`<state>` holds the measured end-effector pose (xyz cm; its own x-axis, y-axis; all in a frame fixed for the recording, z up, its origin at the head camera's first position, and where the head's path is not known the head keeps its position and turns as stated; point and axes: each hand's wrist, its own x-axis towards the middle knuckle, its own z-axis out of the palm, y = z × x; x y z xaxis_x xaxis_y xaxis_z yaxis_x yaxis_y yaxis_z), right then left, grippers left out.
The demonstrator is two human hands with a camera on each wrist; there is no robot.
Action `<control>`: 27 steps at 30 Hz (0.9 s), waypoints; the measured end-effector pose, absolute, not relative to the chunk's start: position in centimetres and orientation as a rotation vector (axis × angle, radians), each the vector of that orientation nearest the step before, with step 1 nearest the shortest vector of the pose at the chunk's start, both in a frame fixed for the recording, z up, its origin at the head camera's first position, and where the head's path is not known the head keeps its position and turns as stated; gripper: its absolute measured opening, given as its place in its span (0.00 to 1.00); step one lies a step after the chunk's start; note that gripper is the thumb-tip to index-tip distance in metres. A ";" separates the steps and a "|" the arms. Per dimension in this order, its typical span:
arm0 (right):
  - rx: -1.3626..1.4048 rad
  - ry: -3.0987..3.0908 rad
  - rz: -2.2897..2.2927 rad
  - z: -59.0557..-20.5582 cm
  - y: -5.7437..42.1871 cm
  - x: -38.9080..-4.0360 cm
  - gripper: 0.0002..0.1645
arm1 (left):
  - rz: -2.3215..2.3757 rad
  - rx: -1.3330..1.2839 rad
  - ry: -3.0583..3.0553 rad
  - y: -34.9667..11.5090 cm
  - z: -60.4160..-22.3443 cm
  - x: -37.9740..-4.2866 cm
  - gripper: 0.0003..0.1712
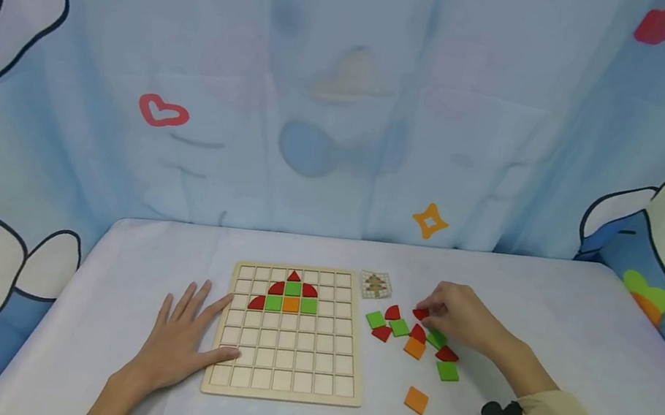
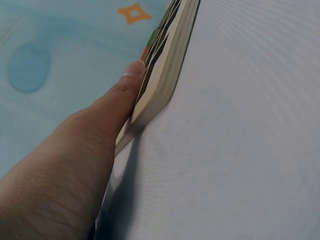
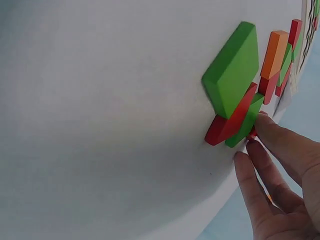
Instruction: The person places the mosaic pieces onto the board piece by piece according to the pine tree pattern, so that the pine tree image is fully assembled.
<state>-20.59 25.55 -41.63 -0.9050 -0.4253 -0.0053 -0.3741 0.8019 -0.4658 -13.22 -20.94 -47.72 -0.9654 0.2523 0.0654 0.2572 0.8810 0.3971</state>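
My left hand (image 1: 178, 343) lies spread at the left edge of a wooden grid board (image 1: 285, 362), its thumb and a fingertip on the rim. In the left wrist view the thumb (image 2: 107, 107) presses along the board's side (image 2: 162, 82). On the board, red, green and orange pieces form a stepped shape topped by a red triangle (image 1: 294, 276). My right hand (image 1: 462, 319) pinches a red quarter-round piece (image 1: 420, 313) between thumb and fingers, right of the board; in the right wrist view the fingers mostly hide it. Beneath the hand lies a green square (image 1: 436, 339).
Loose pieces lie around the right hand, among them a green square (image 1: 447, 371), a red piece (image 1: 447, 354) and an orange square (image 1: 414, 348). Another orange square (image 1: 416, 400) sits nearer the front. A small pattern card (image 1: 375, 285) is beside the board's top right corner.
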 end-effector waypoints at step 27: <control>-0.308 2.749 -0.837 -41.3 25.6 -21.9 0.11 | -0.630 -0.403 -3.034 -20.9 -47.6 -13.2 0.55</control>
